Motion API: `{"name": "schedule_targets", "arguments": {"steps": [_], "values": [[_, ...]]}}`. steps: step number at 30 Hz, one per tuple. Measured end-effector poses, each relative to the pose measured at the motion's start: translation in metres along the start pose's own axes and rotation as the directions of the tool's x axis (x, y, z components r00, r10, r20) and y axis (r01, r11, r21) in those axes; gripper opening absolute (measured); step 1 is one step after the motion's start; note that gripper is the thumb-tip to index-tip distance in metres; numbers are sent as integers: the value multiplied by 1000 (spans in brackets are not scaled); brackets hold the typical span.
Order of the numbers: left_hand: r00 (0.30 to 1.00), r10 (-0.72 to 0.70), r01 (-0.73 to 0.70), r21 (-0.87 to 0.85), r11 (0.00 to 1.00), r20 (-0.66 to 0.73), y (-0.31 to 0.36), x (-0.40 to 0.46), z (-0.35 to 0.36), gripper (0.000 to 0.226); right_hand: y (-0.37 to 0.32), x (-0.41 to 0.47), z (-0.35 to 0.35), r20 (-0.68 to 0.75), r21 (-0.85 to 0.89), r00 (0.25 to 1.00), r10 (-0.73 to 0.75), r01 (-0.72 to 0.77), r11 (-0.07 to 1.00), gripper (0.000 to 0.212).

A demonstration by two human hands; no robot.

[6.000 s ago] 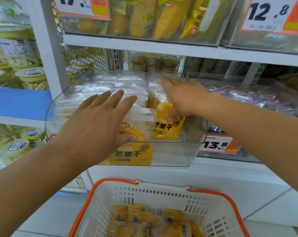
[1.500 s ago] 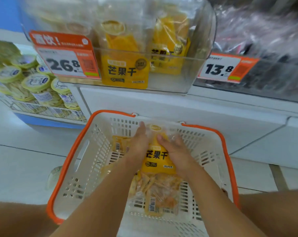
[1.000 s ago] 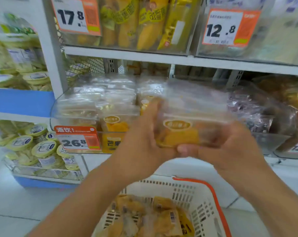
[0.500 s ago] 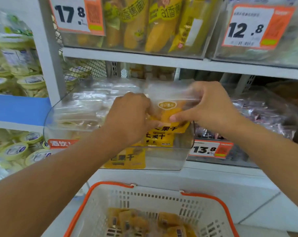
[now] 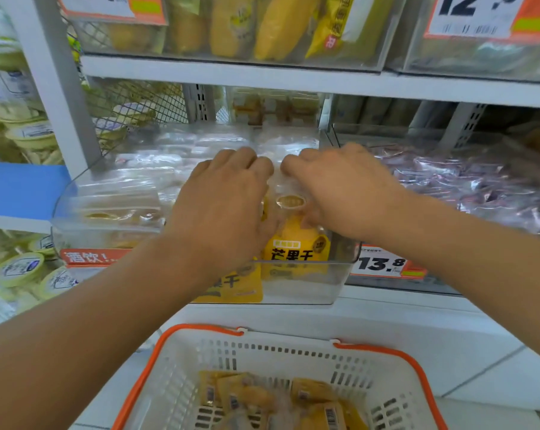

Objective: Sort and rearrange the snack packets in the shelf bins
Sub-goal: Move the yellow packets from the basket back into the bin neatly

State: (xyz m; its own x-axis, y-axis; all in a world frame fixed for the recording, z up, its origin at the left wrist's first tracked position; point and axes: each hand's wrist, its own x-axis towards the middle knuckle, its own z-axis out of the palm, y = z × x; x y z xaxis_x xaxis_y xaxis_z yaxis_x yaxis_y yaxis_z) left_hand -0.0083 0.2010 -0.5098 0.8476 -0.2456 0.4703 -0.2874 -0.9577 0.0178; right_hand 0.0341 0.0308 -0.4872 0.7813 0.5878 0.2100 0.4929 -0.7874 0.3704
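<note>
A clear plastic shelf bin [image 5: 305, 288] holds rows of upright yellow mango snack packets. Both my hands are inside its front right part. My left hand [image 5: 225, 206] and my right hand [image 5: 343, 193] curl their fingers over the clear top of the front yellow mango packet [image 5: 296, 240], which stands upright between them. My fingertips are hidden behind the packet's top. Another mango packet [image 5: 234, 287] leans against the bin's front wall below my left wrist. Below the shelf, a white basket with an orange rim [image 5: 200, 328] holds several more mango packets [image 5: 262, 398].
A neighbouring bin of purple-wrapped packets [image 5: 467, 187] sits to the right, with a 13.8 price tag [image 5: 383, 263]. The shelf above [image 5: 262, 72] carries yellow snack bags. Lidded tubs [image 5: 20, 268] fill the left shelving. An orange price tag [image 5: 88, 257] hangs on the bin's front.
Both hands lifted a mango packet from the basket up into the bin; since half a second ago they have lowered it further in and moved closer together over its top.
</note>
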Motion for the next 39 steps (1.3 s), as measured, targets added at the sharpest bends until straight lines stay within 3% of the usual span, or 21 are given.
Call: {"name": "schedule_targets", "arguments": {"steps": [5,9,13,16,18,19,20,21,22,23,25,26,27,29,31,33,36,39], "values": [[997,-12,3,124,992,74,-6,-15,-13,83,1,0,11,-7,65,999,47,-47,997,85],[998,32,-42,174,984,60,-10,-17,-16,88,2,-6,10,3,136,998,69,-68,988,81],[985,131,-116,138,984,-108,-11,-19,-16,71,1,-28,1,-86,260,988,128,-102,960,59],[861,377,-403,-6,915,-343,-4,-34,-27,33,-4,-60,-26,-168,429,972,167,-81,900,30],[768,477,-569,-114,815,-427,5,-52,-28,27,-7,-81,-44,-20,598,996,86,-57,800,20],[768,495,-599,-182,780,-406,11,-62,-24,27,-11,-90,-45,145,676,989,-31,-76,733,17],[789,522,-602,-236,763,-324,18,-74,-13,24,-18,-99,-37,330,732,928,-172,-136,668,17],[812,561,-583,-255,772,-159,25,-86,5,21,-28,-106,-22,501,732,813,-296,-216,646,20],[813,571,-535,-242,809,112,31,-96,28,21,-41,-113,0,628,675,679,-380,-232,701,27],[755,512,-472,-202,858,409,33,-109,53,24,-55,-120,26,721,585,562,-406,-180,790,36],[502,279,-326,-120,938,818,33,-141,111,42,-87,-145,85,837,416,409,-362,-46,908,52],[414,156,-206,-75,976,897,28,-163,139,53,-100,-159,118,864,380,370,-340,-37,924,59],[388,33,-38,-20,999,921,21,-188,167,61,-108,-173,151,879,367,354,-320,-74,927,66],[398,-209,369,53,928,893,8,-242,211,78,-120,-201,215,883,364,390,-259,-222,905,84],[328,-381,607,116,786,864,3,-290,241,89,-134,-227,259,878,346,456,-147,-391,853,97],[277,-443,656,169,735,853,5,-317,264,95,-150,-248,290,863,309,503,-44,-458,833,107],[271,-426,680,142,719,863,7,-315,283,104,-169,-252,316,761,332,649,-11,-374,866,92],[177,-412,672,196,714,894,-7,-303,304,113,-182,-237,325,771,355,635,-43,-373,857,71]]}}
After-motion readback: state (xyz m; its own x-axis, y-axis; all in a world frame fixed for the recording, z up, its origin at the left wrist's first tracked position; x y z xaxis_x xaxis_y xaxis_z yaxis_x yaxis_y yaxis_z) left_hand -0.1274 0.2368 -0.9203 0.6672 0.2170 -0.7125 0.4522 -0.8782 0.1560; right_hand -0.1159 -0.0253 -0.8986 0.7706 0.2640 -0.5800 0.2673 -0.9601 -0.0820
